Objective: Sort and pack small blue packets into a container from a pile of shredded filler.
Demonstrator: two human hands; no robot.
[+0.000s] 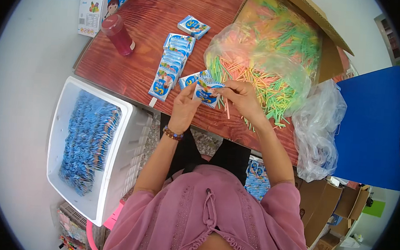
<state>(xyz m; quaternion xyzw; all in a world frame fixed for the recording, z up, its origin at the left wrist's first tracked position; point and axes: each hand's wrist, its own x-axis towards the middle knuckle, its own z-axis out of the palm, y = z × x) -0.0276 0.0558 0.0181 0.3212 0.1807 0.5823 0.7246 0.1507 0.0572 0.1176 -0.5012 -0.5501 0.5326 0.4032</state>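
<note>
I am looking down at a small hand-packing workroom. A brown wooden table (pixel 135 52) carries a clear bag of coloured sticks (pixel 263 69) and a row of small blue packets (pixel 171 66). A white bin (pixel 115 165) beside it is full of blue packets. Cardboard boxes (pixel 323 210) stand on the floor.

Bright, even daylight with soft, faint shadows; mild glare on the clear plastic bag (pixel 277 52); fisheye bending and black vignette at the rim.
</note>
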